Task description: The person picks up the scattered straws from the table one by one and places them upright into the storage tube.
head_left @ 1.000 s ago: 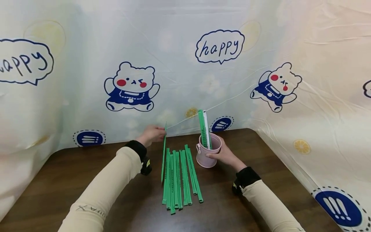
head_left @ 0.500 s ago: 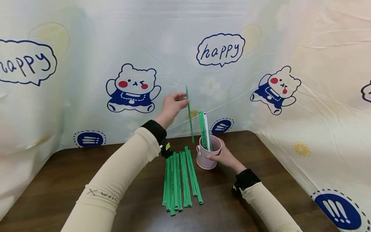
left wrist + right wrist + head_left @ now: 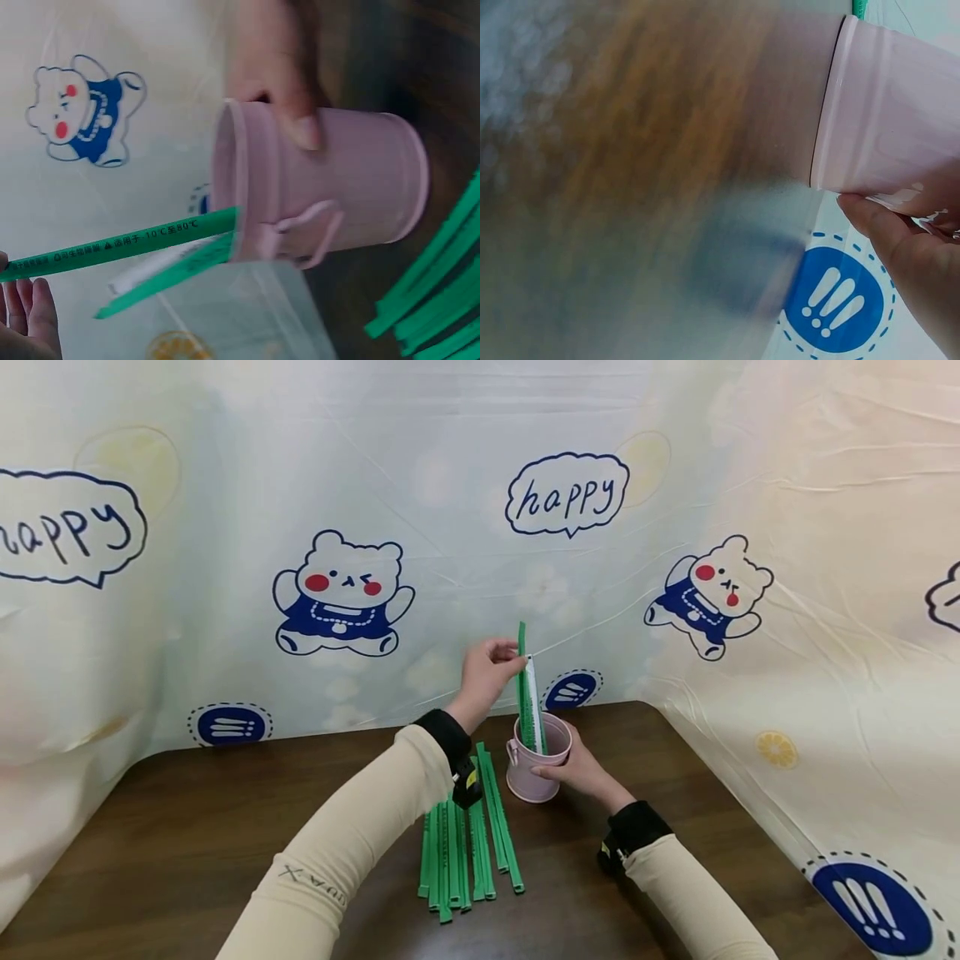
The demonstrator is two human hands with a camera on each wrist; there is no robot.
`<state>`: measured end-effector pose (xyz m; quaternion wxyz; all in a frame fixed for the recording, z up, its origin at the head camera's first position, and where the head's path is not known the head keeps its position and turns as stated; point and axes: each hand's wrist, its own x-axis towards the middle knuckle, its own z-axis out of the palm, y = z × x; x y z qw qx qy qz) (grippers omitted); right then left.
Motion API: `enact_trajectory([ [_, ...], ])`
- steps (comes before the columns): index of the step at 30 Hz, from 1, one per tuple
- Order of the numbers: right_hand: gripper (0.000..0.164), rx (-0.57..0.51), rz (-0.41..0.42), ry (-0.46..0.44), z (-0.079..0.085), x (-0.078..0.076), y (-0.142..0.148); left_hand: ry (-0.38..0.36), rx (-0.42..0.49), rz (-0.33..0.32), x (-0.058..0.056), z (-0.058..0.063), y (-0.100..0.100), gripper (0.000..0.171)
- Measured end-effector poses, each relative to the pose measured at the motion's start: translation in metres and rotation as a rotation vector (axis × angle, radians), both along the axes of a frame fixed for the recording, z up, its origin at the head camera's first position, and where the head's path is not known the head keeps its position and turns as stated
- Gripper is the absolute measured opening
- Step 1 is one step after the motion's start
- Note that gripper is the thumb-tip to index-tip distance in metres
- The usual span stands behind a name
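My left hand (image 3: pixel 483 678) pinches a green paper-wrapped straw (image 3: pixel 127 244) near its upper end, with printed lettering along the wrapper. The straw's lower end passes inside the rim of a small pink bucket (image 3: pixel 532 785). Two other wrapped straws lean in the bucket, one green (image 3: pixel 169 279) and one showing white (image 3: pixel 534 697). My right hand (image 3: pixel 583 770) grips the bucket's right side, its thumb on the front wall below the rim. Several green wrapped straws (image 3: pixel 450 864) lie side by side on the table to the left of the bucket, partly hidden by my left wrist.
The dark brown wooden table (image 3: pixel 187 852) meets a hanging pale cloth backdrop (image 3: pixel 450 485) printed with bears and speech bubbles. A small handle (image 3: pixel 322 232) juts from the bucket's side. Straps with small cameras sit on both wrists.
My left hand has lifted the straw from the left of the row, carried it rightward, and lowered its end into the bucket. My right hand and the bucket have stayed in place.
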<state>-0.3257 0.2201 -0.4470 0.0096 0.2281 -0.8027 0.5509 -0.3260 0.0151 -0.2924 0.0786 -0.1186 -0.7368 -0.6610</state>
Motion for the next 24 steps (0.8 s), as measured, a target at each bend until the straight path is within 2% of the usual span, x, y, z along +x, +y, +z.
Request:
enact_trajectory([
  [5,0.098,0.005,-0.004,-0.009,0.000,0.002,0.001,-0.031,-0.014,0.030,-0.001,-0.024,0.004,0.030],
  [12,0.097,0.006,0.009,-0.005,0.001,0.001,0.001,-0.079,-0.037,0.085,-0.005,-0.048,0.010,0.029],
  [16,0.097,0.001,0.013,0.008,0.001,0.001,0.001,-0.085,-0.047,0.118,-0.008,-0.056,0.013,0.028],
  [24,0.099,-0.018,0.039,-0.009,0.002,-0.001,0.001,-0.093,-0.066,0.178,-0.016,-0.062,0.016,0.025],
])
